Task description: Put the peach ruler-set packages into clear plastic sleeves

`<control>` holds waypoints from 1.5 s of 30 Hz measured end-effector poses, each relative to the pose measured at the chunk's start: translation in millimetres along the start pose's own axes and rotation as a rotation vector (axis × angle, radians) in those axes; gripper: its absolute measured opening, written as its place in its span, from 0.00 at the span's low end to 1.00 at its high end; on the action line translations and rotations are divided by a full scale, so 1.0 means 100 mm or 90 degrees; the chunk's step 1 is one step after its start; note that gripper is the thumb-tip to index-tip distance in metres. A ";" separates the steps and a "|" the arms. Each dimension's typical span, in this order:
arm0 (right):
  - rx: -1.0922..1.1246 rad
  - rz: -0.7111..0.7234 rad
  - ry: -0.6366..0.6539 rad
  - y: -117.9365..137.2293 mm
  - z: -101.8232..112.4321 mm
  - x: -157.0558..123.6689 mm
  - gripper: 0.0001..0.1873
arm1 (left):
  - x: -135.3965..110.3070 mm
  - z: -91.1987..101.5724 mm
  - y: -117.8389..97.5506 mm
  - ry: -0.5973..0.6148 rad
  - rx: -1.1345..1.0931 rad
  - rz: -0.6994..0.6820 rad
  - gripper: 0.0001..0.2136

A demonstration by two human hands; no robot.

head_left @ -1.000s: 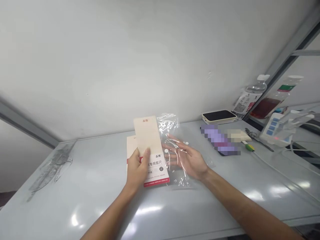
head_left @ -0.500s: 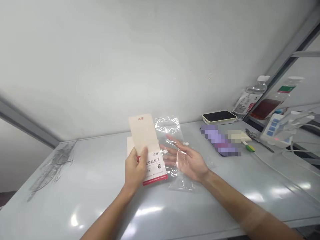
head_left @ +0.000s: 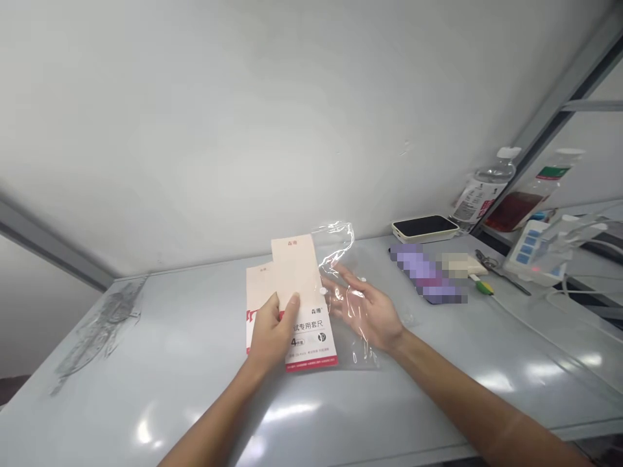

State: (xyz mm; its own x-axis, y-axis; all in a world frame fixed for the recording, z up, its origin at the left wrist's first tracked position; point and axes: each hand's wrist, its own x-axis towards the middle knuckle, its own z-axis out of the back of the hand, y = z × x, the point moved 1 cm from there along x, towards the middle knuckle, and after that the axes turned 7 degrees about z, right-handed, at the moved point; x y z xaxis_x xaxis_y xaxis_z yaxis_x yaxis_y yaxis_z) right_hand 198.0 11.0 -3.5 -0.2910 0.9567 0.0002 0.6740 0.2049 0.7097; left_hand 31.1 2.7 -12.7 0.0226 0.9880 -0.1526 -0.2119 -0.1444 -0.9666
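Observation:
My left hand grips a white cardboard insert card with a red bottom strip and printed text, thumb on top. Part of a similar card shows beneath it at the left. Beside the card's right edge is a clear plastic bag with a white snap button. My right hand has its fingers spread at the bag, seen through the film; whether they are inside or behind it I cannot tell. More clear film lies under and right of that hand.
Right of my hands lie a phone, a purple item, a cable with a green-yellow plug and scissors. Bottles and a power strip stand farther right. Transparent drawing rulers lie at the left. A wall rises behind.
My left hand has moved the card rightward and slightly down, and it stands straighter. More of the lower card shows at its left. My right hand stays nearly in place, fingers still spread.

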 end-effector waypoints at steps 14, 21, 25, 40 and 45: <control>-0.025 0.068 -0.009 0.01 0.08 0.00 0.25 | 0.00 0.04 -0.04 0.010 0.008 -0.001 0.14; -0.066 0.047 -0.041 0.01 0.12 0.03 0.24 | -0.02 0.05 -0.08 0.042 0.017 -0.007 0.13; -0.081 0.057 -0.054 0.03 0.08 0.03 0.25 | -0.03 0.05 -0.09 0.070 0.024 -0.006 0.13; -0.140 0.136 -0.085 0.04 0.10 0.03 0.24 | -0.05 0.07 -0.10 0.104 0.037 -0.021 0.13; -0.152 0.151 -0.091 0.04 0.11 0.03 0.24 | -0.08 0.06 -0.11 0.086 0.035 -0.011 0.12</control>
State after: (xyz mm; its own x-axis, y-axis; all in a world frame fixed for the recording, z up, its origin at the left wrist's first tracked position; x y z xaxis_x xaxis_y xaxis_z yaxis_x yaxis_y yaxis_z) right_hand 207.0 17.2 -8.4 -0.0361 0.9945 0.0987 0.5296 -0.0647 0.8458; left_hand 27.2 -2.9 0.2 0.1568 0.9736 -0.1658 -0.2633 -0.1206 -0.9572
